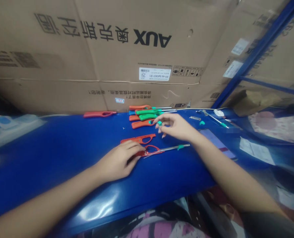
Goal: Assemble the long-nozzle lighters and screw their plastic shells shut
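Observation:
My left hand (pixel 122 158) is closed on the handle end of an opened red utility lighter (pixel 153 151) lying on the blue table. A long metal tube (pixel 175 147) with a green piece (pixel 180 146) around it runs right from that lighter. Just behind it lies a loose red handle half (pixel 138 139). My right hand (pixel 174 126) hovers above and behind the tube, its thumb and fingertips pinching a small green plastic piece (pixel 159 123). Close behind its fingers lie several assembled lighters, among them an orange one (pixel 140 124) and a green one (pixel 148 116).
Another red handle (pixel 99 114) lies at the back left. A loose metal tube (pixel 215 119) and small green parts (pixel 201 123) are at the back right, near a phone-like flat device (pixel 217 142). A large cardboard sheet (pixel 107 62) stands behind the table, beside a blue frame bar (pixel 256 56).

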A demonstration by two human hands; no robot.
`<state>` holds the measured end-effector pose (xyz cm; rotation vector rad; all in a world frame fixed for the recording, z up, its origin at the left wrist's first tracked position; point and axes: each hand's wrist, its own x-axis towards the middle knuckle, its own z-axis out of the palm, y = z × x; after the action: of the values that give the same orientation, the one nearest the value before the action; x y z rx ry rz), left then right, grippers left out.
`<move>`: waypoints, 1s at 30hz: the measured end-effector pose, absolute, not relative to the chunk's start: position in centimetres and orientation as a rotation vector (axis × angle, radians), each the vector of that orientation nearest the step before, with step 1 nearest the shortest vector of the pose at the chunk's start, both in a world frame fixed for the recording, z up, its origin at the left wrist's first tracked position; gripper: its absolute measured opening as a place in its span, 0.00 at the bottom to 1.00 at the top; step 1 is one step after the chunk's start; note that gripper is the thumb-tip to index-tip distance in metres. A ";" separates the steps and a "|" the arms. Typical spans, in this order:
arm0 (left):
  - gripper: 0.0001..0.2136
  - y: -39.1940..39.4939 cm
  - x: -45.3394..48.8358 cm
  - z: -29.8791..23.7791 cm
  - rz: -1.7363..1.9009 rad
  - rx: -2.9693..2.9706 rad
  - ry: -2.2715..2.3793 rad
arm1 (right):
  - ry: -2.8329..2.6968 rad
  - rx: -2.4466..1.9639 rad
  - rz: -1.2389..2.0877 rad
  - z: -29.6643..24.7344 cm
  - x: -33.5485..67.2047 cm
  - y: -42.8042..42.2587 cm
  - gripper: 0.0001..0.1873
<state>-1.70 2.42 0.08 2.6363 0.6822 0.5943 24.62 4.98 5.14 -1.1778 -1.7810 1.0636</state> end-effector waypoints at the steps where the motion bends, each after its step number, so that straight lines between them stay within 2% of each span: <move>1: 0.14 2.4 -1.7 0.2 0.578 2.643 0.682 | -1.715 -1.134 1.120 4.6 23.9 4.7 0.15; 4: 0.15 2.2 -1.8 0.5 0.539 2.655 0.690 | -1.611 -1.059 1.323 3.4 23.1 4.0 0.19; 7: 0.15 2.1 -1.8 0.6 0.525 2.649 0.708 | -1.623 -1.038 1.487 3.7 23.6 3.5 0.16; 18: 0.11 2.4 -1.5 0.2 0.566 2.630 0.713 | -1.550 -1.059 1.549 4.5 23.9 3.0 0.17; 26: 0.12 2.2 -1.6 0.1 0.625 2.636 0.767 | -1.715 -1.232 1.437 3.3 23.2 3.4 0.19; 30: 0.13 2.0 -1.5 0.1 0.654 2.616 0.816 | -2.089 -1.302 1.008 3.6 23.6 3.0 0.17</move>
<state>-1.55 2.00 0.09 2.6159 0.8158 0.6535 23.56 2.98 3.62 -1.3024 -2.0893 1.0083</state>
